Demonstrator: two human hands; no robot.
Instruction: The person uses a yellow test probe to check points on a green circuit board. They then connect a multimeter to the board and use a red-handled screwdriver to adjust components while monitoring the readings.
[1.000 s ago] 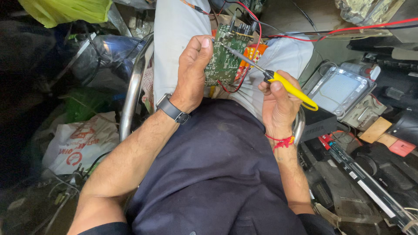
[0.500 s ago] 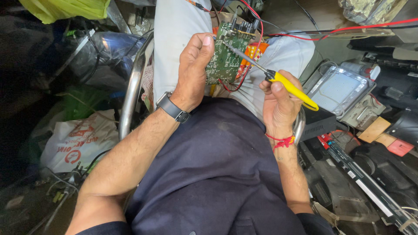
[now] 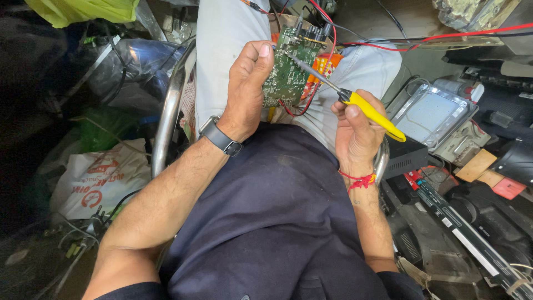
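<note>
My left hand (image 3: 247,89) grips the left edge of a green circuit board (image 3: 286,69) held over my lap, solder side up, with red wires trailing from it. In my right hand (image 3: 355,130) I hold a soldering iron with a yellow handle (image 3: 373,114). Its metal tip (image 3: 291,57) touches the upper part of the board. An orange part (image 3: 322,69) shows behind the board's right edge. A dark watch is on my left wrist and a red thread on my right wrist.
I sit in a chair with a chrome tube arm (image 3: 166,105). A white printed plastic bag (image 3: 97,180) lies at the left. A framed flat panel (image 3: 430,114), black devices and a long black bar (image 3: 472,236) crowd the right. A red cable (image 3: 444,34) runs across the top.
The view has shifted slightly. Both hands, the board and the soldering iron keep almost the same pose, with the tip still on the board.
</note>
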